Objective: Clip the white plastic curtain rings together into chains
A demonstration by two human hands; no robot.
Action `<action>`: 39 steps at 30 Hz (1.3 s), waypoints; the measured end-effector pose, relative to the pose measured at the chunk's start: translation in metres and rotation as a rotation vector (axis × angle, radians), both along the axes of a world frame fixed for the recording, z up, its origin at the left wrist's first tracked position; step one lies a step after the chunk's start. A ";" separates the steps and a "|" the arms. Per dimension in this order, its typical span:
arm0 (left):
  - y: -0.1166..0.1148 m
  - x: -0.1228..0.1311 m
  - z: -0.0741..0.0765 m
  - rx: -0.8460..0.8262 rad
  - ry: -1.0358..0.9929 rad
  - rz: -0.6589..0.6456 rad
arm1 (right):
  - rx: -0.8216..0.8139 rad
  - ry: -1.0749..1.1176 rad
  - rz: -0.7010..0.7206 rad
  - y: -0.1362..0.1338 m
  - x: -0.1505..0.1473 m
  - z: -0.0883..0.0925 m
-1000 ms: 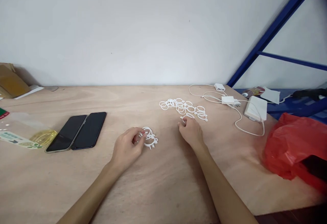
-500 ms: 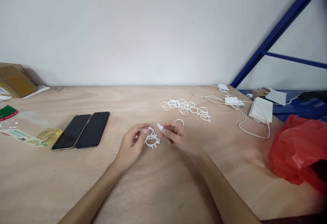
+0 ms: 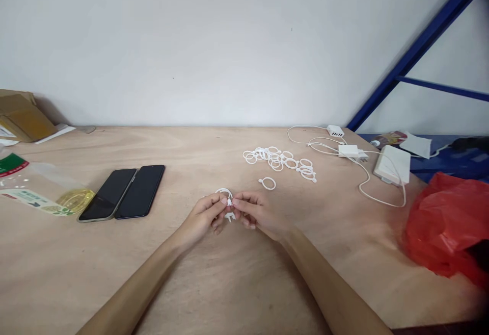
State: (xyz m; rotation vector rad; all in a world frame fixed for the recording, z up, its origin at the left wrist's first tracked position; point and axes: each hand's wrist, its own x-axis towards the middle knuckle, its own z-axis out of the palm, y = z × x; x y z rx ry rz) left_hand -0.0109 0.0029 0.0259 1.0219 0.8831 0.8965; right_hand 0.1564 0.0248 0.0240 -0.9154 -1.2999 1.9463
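Observation:
My left hand (image 3: 204, 216) and my right hand (image 3: 260, 213) meet over the table, their fingertips pinched on a small white plastic piece (image 3: 229, 202). Its exact shape is mostly covered by the fingers. Behind and beneath them, white plastic rings (image 3: 223, 190) with small tabs lie partly hidden. One single white ring (image 3: 269, 183) with a round knob rests just beyond my right hand. Farther back is a loose pile of several similar white rings (image 3: 275, 157).
Two dark phones (image 3: 139, 192) and a clear plastic bag (image 3: 46, 184) are on the left, with a cardboard box (image 3: 26, 116) behind. White chargers and cables (image 3: 347, 150), a white box (image 3: 392, 165) and a red plastic bag (image 3: 446, 223) occupy the right. A blue metal frame (image 3: 412, 49) stands there.
My right hand has moved left with the white piece and now meets my left hand, which has closed on it too. The single ring beyond my right hand is now uncovered.

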 end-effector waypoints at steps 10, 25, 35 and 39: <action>-0.002 0.006 0.009 -0.242 -0.413 0.072 | -0.300 0.439 -0.054 -0.004 -0.011 -0.006; 0.001 -0.007 -0.005 0.545 0.652 0.335 | 0.632 -0.752 -0.733 0.019 0.022 -0.013; 0.004 -0.013 -0.014 0.737 0.944 0.250 | 0.750 -0.977 -0.642 0.028 0.037 -0.028; 0.003 -0.014 -0.013 0.656 0.738 0.316 | 0.510 -0.581 -0.611 0.022 0.023 -0.014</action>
